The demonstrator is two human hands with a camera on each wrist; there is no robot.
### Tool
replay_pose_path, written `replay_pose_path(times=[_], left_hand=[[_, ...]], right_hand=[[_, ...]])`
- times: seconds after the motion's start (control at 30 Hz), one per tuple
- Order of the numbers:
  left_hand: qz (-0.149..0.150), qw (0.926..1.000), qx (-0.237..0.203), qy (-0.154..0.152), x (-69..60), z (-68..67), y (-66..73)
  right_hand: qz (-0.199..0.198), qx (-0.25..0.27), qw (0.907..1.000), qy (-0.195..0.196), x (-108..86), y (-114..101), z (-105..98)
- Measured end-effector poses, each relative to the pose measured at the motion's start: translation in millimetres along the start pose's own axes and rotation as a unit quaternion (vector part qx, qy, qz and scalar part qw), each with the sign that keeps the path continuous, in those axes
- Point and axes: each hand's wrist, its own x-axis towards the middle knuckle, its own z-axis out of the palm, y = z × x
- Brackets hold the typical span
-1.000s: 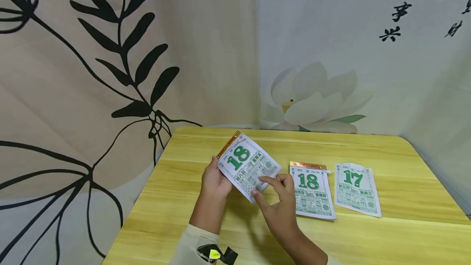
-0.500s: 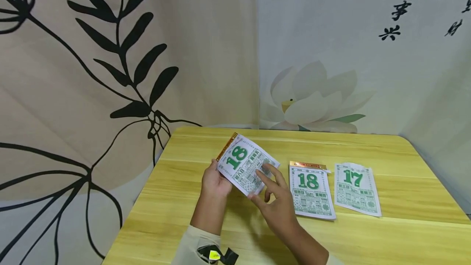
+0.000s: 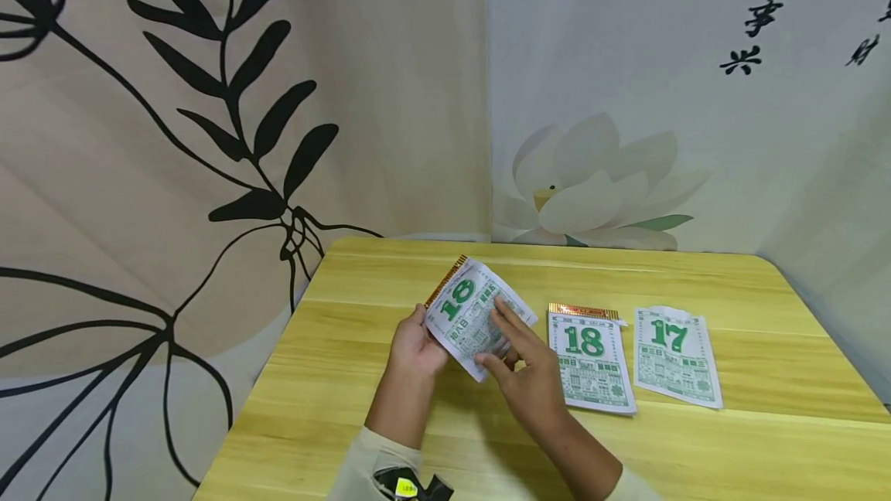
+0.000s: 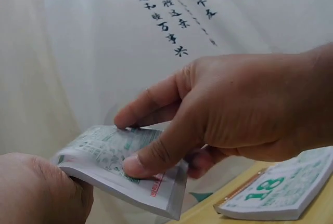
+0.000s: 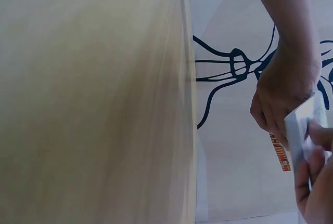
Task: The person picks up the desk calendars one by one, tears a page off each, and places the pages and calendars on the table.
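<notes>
My left hand point(image 3: 416, 346) grips a tear-off calendar point(image 3: 465, 318) by its left edge, above the table. The pad is tilted, its orange-and-gold binding strip point(image 3: 445, 281) toward the upper left and a green 18 on its top sheet. My right hand point(image 3: 532, 381) is at the lower right corner. In the left wrist view, the right thumb point(image 4: 151, 161) presses on the sheets while other fingertips point(image 4: 200, 164) lie beneath the pad, and the paper bows upward. Part of the held pad point(image 5: 297, 130) shows edge-on in the right wrist view.
A second tear-off calendar point(image 3: 592, 366) showing 18 lies on the wooden table point(image 3: 780, 346), close to my right hand. Right of it lies a loose torn sheet point(image 3: 677, 358) with 17. Printed curtains point(image 3: 404, 99) hang behind the table.
The right fingers shift on the lower part of the pad, and the top sheet now bows more, squeezing the 18 from view. Both hands and the pad move slightly right.
</notes>
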Motion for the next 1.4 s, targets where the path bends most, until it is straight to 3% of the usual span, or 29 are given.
replay_pose_path(times=[0.13, 0.33, 0.43, 0.6, 0.77, 0.87, 0.97, 1.23, 1.4], left_hand=[[0.009, 0.9997, 0.021, -0.009, -0.7, 0.3, -4.8], [0.024, 0.9993, 0.025, -0.013, -1.1, -0.1, -12.9], [0.037, 0.9991, 0.022, 0.0, -0.3, -0.5, -15.7], [0.051, 0.998, 0.033, 0.016, 2.7, -1.9, -19.6], [0.067, 0.9963, 0.046, 0.028, 6.8, -2.5, -20.4], [0.085, 0.9948, 0.052, 0.023, 10.0, -3.2, -18.2], [0.094, 0.9937, 0.058, 0.02, 12.2, -4.6, -14.8], [0.088, 0.9921, 0.089, -0.011, 14.7, -11.3, -5.4], [0.092, 0.9845, 0.143, -0.043, 14.7, -14.3, -1.8]], right_hand=[[0.008, -0.011, 0.9996, 0.023, 1.7, -1, 2], [0.126, -0.077, 0.9877, 0.05, 4.5, -11, 1], [0.152, -0.072, 0.9851, 0.038, 4.7, -13, 1], [0.15, 0.015, 0.9885, -0.015, 3.6, -13, 2], [0.097, 0.099, 0.9893, -0.046, -1.2, -11, 1], [0.069, 0.132, 0.9865, -0.068, -3.3, -10, 0], [0.075, 0.143, 0.9831, -0.086, -3.9, -9, -1], [0.167, 0.183, 0.9628, -0.108, -1.8, -12, -6], [0.261, 0.216, 0.9344, -0.11, 3.3, -15, -9]])
